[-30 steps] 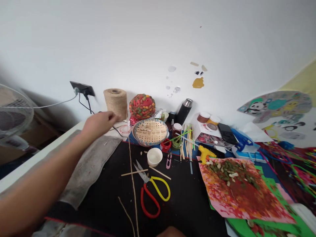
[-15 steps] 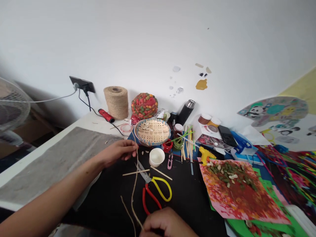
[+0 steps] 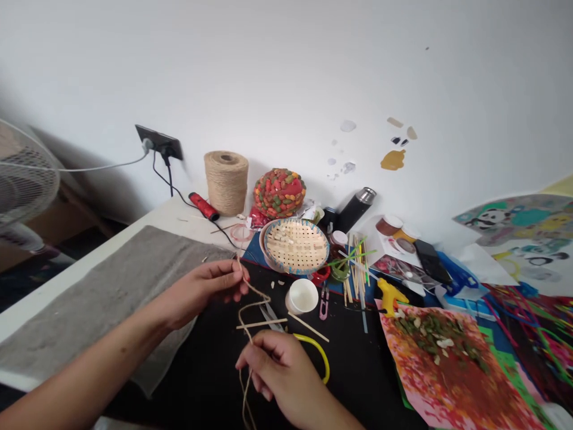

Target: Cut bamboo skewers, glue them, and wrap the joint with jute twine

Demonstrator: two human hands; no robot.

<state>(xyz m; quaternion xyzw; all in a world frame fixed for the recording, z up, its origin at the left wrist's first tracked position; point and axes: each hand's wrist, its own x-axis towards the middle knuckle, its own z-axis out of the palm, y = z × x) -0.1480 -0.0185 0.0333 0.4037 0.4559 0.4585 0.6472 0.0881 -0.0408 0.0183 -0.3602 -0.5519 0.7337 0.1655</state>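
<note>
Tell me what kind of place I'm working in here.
It looks like a craft table, perhaps at home or in a small studio: there's a big spool of twine, a yellow glue gun, and a pink sheet covered in splashed color and dried bits.

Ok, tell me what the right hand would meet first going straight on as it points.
Probably the left wrist, across some black mat: the right hand points away and leftward. Heights are hard to judge, so it might pass under or over.
</note>
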